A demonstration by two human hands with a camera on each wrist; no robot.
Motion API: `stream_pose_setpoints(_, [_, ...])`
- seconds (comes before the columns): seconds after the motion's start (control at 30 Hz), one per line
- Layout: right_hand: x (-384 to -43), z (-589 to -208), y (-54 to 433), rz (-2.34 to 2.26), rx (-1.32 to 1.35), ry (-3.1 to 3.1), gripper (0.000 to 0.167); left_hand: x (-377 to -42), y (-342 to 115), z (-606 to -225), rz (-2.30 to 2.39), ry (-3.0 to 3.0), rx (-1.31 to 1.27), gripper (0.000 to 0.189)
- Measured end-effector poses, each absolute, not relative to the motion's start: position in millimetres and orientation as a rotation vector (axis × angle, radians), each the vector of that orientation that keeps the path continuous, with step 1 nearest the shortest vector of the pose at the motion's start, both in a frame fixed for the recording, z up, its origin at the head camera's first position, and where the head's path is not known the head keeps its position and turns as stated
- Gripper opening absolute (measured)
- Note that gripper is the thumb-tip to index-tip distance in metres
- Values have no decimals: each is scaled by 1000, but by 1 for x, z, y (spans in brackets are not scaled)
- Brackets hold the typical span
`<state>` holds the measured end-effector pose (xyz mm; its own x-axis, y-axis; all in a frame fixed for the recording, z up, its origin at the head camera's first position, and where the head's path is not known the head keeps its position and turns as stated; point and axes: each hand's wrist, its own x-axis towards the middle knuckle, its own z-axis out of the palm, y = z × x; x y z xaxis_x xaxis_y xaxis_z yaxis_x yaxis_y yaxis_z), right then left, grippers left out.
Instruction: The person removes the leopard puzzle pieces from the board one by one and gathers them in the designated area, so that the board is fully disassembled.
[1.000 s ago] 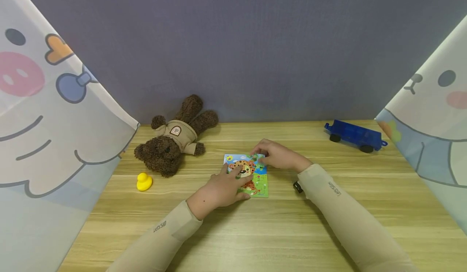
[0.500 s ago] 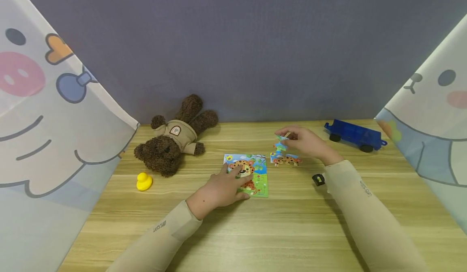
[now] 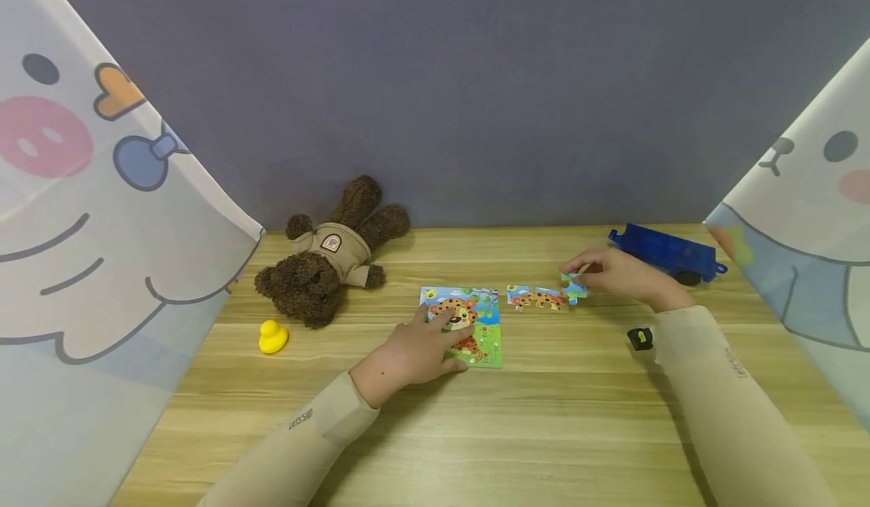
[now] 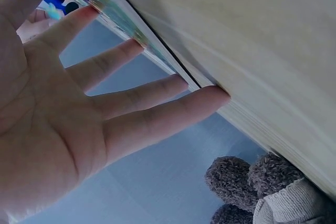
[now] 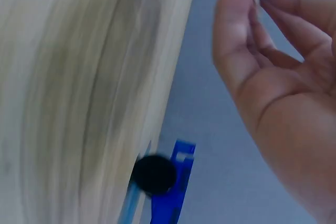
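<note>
Blue-green jigsaw piece pinched in our right hand, left hand spread on leopard board, laying-out beside it likely needs careful alignment.

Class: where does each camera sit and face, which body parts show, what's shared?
Head: worn there, facing forward and down at a pale wooden table; left hand, right hand, beige sleeves.
Left wrist: worn there, facing left hand and thin rectangular printed board.
Right wrist: worn there, facing right hand and table.
Shared by head and right wrist: blue plastic wagon.
</note>
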<state>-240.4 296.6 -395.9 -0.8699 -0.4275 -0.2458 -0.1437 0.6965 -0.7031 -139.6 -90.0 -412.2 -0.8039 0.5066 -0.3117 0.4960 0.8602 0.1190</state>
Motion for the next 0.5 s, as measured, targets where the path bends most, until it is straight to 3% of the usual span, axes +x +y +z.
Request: stream_pose_setpoints(0.5, [-243, -415, 306, -924, -477, 2428, 40, -139, -90, -408, 56, 2683, 745, 69])
